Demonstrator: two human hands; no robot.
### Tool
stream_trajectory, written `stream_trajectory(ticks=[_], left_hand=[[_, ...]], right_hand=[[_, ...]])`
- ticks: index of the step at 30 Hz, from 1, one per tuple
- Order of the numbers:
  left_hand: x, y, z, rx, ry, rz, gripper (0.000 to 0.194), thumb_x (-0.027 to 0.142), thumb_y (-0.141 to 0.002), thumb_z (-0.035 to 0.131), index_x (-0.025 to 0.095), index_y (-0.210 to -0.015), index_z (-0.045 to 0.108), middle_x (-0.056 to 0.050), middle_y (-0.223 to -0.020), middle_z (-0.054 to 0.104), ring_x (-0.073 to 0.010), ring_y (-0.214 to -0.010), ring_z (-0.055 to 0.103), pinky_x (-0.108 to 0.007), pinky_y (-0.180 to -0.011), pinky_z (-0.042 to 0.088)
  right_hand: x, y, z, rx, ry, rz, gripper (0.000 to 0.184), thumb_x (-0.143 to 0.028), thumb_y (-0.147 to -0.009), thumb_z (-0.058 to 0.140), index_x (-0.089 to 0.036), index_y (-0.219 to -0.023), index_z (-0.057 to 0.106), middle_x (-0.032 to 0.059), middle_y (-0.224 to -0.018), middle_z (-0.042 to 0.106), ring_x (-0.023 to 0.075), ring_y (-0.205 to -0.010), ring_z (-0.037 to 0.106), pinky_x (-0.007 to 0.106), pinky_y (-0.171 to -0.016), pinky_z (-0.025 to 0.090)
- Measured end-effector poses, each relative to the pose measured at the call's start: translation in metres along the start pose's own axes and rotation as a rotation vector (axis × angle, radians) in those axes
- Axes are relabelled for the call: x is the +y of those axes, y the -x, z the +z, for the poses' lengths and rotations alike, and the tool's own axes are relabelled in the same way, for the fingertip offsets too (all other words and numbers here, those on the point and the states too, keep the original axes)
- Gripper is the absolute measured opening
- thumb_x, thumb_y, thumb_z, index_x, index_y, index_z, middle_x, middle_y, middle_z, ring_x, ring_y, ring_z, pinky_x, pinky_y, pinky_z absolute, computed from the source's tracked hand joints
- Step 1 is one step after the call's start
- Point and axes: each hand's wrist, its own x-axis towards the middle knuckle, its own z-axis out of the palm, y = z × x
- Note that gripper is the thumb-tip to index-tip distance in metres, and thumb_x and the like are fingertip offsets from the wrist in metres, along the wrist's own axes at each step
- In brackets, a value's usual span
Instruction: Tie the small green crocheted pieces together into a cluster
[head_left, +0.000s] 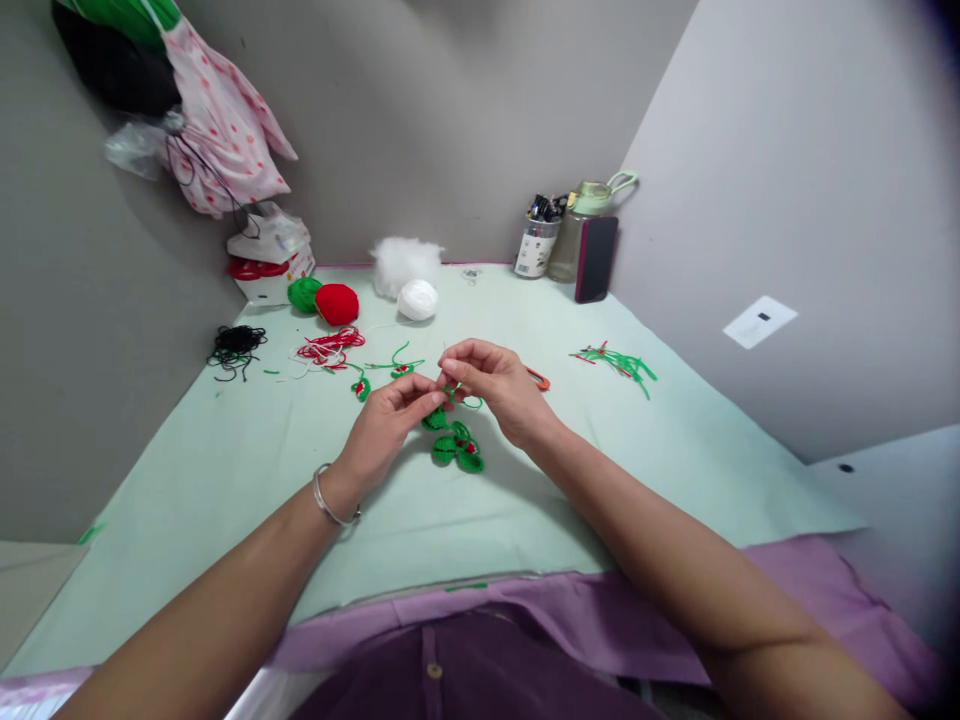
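My left hand [390,420] and my right hand [499,385] meet over the middle of a pale green table cover [225,470]. Both pinch a small green crocheted piece with a red spot [451,393] and its green yarn tail. The thin item in my right fingertips is too small to name. Just below the hands lie several green crocheted leaves [456,448] on the cover. A silver bangle [330,505] circles my left wrist.
Green [304,294], red [337,303] and white [417,299] yarn balls and white stuffing [405,262] sit at the back. Red-white yarn scraps [328,350], black yarn [236,347], green offcuts [619,362], a cup of tools [537,245], a bottle [579,225] and a phone [596,258] surround them.
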Motion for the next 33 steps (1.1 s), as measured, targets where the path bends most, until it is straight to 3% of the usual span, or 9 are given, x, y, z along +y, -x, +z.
stream_trajectory(ticks=[5,11,16,21,27,33], left_hand=[[0.0015,0.0014,-0.0015,-0.008,-0.09,0.012,0.02,0.038,-0.09,0.068,0.019,-0.087,0.063,0.0,-0.083,0.07,-0.0177,-0.079,0.068,-0.032,-0.081,0.05],[0.0015,0.0014,0.0007,0.114,-0.201,0.076,0.015,0.034,-0.093,0.061,0.02,-0.088,0.059,-0.001,-0.091,0.066,-0.0159,-0.084,0.063,-0.028,-0.079,0.047],[-0.0029,-0.0008,0.0003,0.126,-0.148,0.091,0.011,0.031,-0.095,0.057,0.02,-0.092,0.059,-0.001,-0.093,0.064,-0.0162,-0.09,0.061,-0.028,-0.084,0.045],[-0.0042,-0.0011,-0.0028,0.03,-0.047,-0.002,0.019,0.038,-0.095,0.059,0.02,-0.088,0.058,-0.001,-0.09,0.063,-0.0169,-0.09,0.061,-0.029,-0.087,0.043],[-0.001,0.0003,-0.0025,0.049,-0.004,-0.03,0.019,0.037,-0.091,0.065,0.02,-0.086,0.059,0.001,-0.087,0.058,-0.0142,-0.085,0.055,-0.025,-0.082,0.041],[0.0,0.0006,-0.0002,0.061,0.033,-0.028,0.022,0.04,-0.091,0.064,0.019,-0.085,0.06,0.0,-0.087,0.061,-0.0156,-0.087,0.056,-0.027,-0.084,0.042]], right_hand=[[0.0004,-0.0009,-0.0031,0.04,-0.003,0.034,0.026,-0.039,-0.076,0.078,-0.017,-0.082,0.066,-0.0004,-0.072,0.068,0.0117,-0.067,0.063,0.025,-0.063,0.051],[0.004,0.0001,-0.0004,0.035,-0.038,0.085,0.029,-0.041,-0.073,0.08,-0.018,-0.083,0.065,0.0,-0.075,0.07,0.0129,-0.067,0.066,0.027,-0.066,0.054],[0.0059,0.0006,0.0028,0.035,-0.057,0.073,0.033,-0.044,-0.071,0.081,-0.018,-0.083,0.065,0.0001,-0.075,0.07,0.0131,-0.069,0.067,0.026,-0.067,0.053],[0.0021,0.0008,-0.0006,0.055,-0.003,0.031,0.032,-0.044,-0.074,0.08,-0.017,-0.083,0.065,-0.0012,-0.072,0.066,0.0103,-0.066,0.061,0.021,-0.059,0.048],[-0.0006,0.0015,-0.0032,0.026,-0.061,0.07,0.034,-0.045,-0.074,0.08,-0.018,-0.084,0.062,-0.0022,-0.072,0.064,0.012,-0.068,0.063,0.028,-0.066,0.058],[0.0028,0.0006,-0.0013,0.013,-0.105,0.098,0.033,-0.043,-0.075,0.08,-0.018,-0.085,0.06,-0.0027,-0.074,0.064,0.0102,-0.063,0.064,0.024,-0.062,0.056]])
